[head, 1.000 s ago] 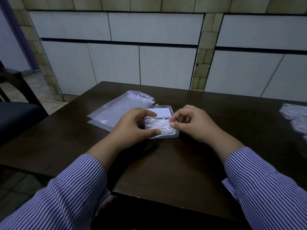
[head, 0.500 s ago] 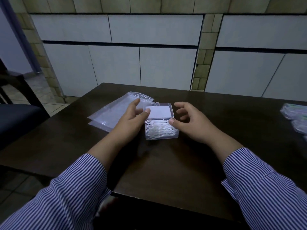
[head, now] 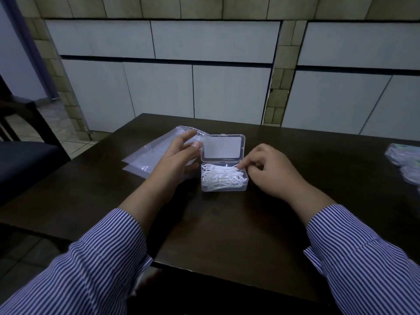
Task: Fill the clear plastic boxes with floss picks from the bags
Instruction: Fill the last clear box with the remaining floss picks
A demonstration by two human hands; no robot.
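A clear plastic box (head: pixel 223 188) stands in the middle of the dark table (head: pixel 227 223), its hinged lid (head: pixel 222 147) lying open behind it. White floss picks (head: pixel 220 178) fill the box. My left hand (head: pixel 176 160) hovers just left of the box with its fingers straight, the thumb tip close to the lid's left edge. My right hand (head: pixel 270 171) is at the box's back right corner. Its fingers are curled, and the index fingertip pinches the end of a floss pick that sticks up there. The thumb is hidden.
Flat clear bags (head: pixel 147 155) lie on the table under and left of my left hand. More bags with greenish contents (head: pixel 404 160) sit at the table's right edge. A dark chair (head: pixel 22 160) stands to the left. The table's near edge runs below my sleeves.
Both hands have come off the picks they were pressing down. The left hand opened and drew back to the left. The right hand curled and returned to the back right corner.
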